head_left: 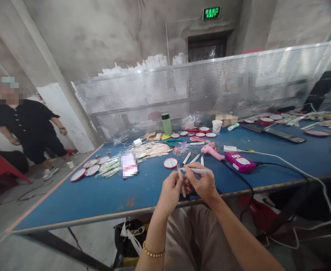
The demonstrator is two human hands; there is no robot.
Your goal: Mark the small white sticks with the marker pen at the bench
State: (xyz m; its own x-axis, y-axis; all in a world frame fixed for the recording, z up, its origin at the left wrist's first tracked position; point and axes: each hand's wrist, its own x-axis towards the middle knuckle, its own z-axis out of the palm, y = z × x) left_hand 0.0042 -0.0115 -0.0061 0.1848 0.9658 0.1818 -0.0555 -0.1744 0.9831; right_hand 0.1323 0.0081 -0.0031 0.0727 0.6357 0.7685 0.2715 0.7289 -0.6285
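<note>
Head camera, looking down: we sit at a blue counter [103,203] with both hands together just above its near edge. Our left hand [169,188], a gold bead bracelet [153,254] on its wrist, is closed in a pinch around a slim, flat stick [183,191], held slanting, its reddish upper end poking out above the fingers. Our right hand [204,184] is curled round a white pen [201,171], gripped like a writing tool, its tip pointing left at the stick's upper part; we cannot tell whether the two touch.

Just beyond our hands lies a round white disc [170,163] with a red rim. To its right, three more pens [186,158] lie side by side, near a pink glue gun [213,151] and a purple box [240,162] with a black cord. Left of the disc are a pixelated phone [128,164] and a loose pile of pale sticks [157,149]. Farther back stand a green bottle [166,125] and a paper cup [217,126], with more red-rimmed discs between them.

Behind the counter runs a perforated metal screen [143,94]. At far left, a person [27,122] in dark clothes stands, well apart from us. A green exit sign [211,13] glows high on the wall.
</note>
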